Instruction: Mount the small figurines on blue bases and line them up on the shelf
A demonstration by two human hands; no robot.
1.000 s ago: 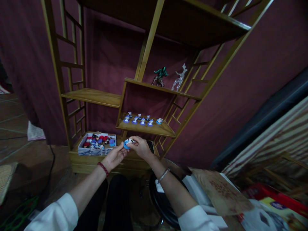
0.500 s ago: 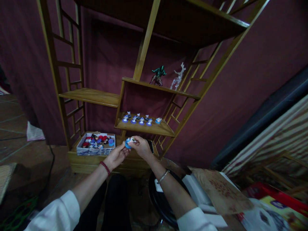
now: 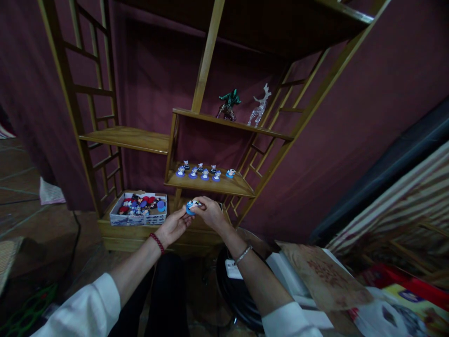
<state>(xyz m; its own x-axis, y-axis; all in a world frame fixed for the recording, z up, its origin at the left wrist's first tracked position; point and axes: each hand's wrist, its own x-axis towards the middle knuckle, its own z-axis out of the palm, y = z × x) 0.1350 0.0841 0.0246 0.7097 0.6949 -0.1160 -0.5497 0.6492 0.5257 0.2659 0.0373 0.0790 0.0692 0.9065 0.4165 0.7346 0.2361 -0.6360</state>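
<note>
The left hand (image 3: 174, 229) grips a blue-based figurine (image 3: 191, 207) by its base; the right hand (image 3: 211, 216) pinches the upper part between thumb and fingers — so both hold the same piece, in the air, right of an open cardboard box (image 3: 138, 220) heaped with more figurines (image 3: 135, 206); beyond, a wooden shelf (image 3: 231, 187) bears four purple-based figurines (image 3: 205, 175) — three dark-bodied ones (image 3: 200, 167) stand behind them.

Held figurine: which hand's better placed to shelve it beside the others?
Likely the right hand: it seems to hold the figurine's upper part, while the left hand grips its blue base.
</note>
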